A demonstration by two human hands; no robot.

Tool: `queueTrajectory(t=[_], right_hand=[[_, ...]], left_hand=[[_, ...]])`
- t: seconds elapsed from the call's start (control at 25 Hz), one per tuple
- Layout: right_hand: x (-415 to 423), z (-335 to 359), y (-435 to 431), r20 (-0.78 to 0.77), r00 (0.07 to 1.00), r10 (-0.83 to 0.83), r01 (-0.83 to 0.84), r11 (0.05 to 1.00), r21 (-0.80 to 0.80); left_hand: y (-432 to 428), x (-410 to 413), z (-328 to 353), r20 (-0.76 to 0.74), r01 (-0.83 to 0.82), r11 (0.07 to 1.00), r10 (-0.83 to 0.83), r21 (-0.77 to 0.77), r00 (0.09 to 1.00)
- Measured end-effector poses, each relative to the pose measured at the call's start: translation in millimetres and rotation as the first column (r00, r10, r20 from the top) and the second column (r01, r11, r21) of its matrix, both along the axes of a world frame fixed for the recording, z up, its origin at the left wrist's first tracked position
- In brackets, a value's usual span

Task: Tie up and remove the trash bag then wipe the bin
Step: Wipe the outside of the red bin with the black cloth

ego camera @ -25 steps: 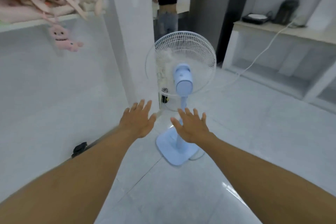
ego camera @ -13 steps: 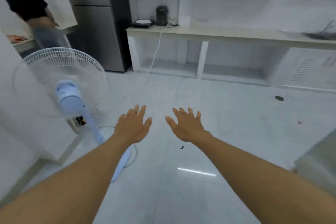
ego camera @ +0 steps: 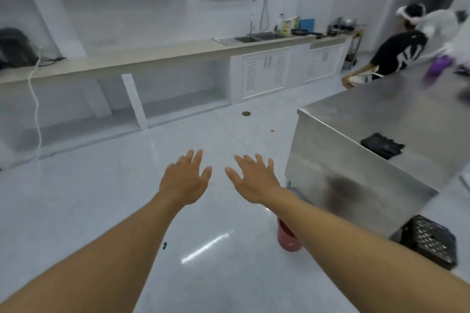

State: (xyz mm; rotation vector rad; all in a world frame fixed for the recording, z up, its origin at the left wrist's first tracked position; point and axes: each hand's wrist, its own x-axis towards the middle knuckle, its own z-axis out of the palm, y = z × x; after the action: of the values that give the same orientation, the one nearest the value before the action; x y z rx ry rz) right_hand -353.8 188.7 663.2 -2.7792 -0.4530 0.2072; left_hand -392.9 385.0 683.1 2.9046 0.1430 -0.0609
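Both my arms reach out in front of me over the white tiled floor. My left hand [ego camera: 185,178] has its fingers straight and spread and holds nothing. My right hand [ego camera: 254,180] is also spread flat and empty. A small red bin [ego camera: 287,237] stands on the floor below my right forearm, which hides part of it. A black folded cloth or bag [ego camera: 382,145] lies on the steel counter [ego camera: 368,119] to my right. I cannot see a trash bag in the bin.
A black plastic crate [ego camera: 429,241] sits on the floor beside the steel counter. A long worktop with a sink [ego camera: 256,38] runs along the far wall. Two people [ego camera: 396,53] stand at the far right. Small debris lies on the floor [ego camera: 164,245].
My view has swung right, from the blue standing fan and fridge to the sink wall, steel counter and red bin. My hands stay spread in front of me.
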Motion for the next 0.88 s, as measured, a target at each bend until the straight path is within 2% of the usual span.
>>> queueTrajectory(t=[0.24,0.48,0.72,0.88], right_hand=[[17,-6,-91,-0.001,0.963,-0.269,0.269,0.963,0.018],[39,-11,-191,0.006,0.895,-0.445,0.444,0.894,0.057],[83,-15,-307,-0.026,0.848,-0.530,0.530,0.845,0.069],[119,-23,-376,-0.044,0.840,-0.541,0.542,0.837,0.069]], left_hand=[[-85,67,-5,0.009,0.260,0.966,-0.260,-0.001,0.966],[-197,135,-5,0.034,0.456,0.890,-0.455,-0.008,0.890],[-318,192,-12,0.088,0.573,0.819,-0.568,-0.043,0.818],[-385,235,-21,0.068,0.576,0.814,-0.572,-0.072,0.817]])
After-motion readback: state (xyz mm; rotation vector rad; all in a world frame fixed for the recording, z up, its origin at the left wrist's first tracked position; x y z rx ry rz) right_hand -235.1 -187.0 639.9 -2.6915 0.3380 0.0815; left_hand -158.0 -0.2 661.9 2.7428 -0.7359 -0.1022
